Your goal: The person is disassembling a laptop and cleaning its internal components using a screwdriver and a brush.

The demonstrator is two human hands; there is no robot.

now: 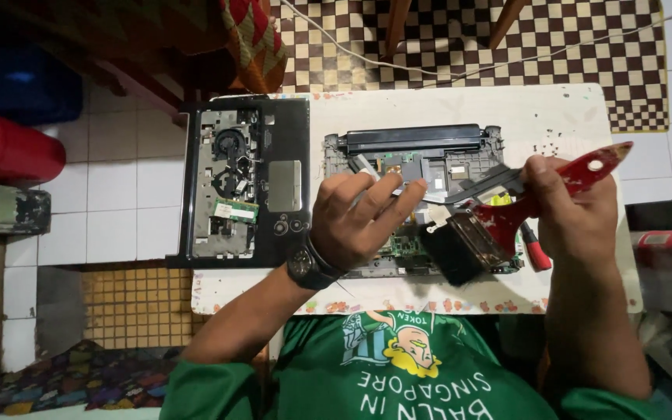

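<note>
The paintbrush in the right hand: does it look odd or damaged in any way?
Yes. The paintbrush held by the right hand has chipped red paint on its handle, with pale patches, and it hangs over an opened laptop base. The left hand rests on that base.

Red cylinder (5, 148) on the left, checkered mat (460, 39) beyond the white table (554, 117)

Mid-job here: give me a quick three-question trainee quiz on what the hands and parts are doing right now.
1. True or false: the right hand holds a red-handled paintbrush.
2. What does the left hand rest on? A) the open laptop base B) the separate laptop panel C) the red cylinder
3. What is worn on the left wrist?

Key: 1 true. 2 A. 3 a black wristwatch.
</note>
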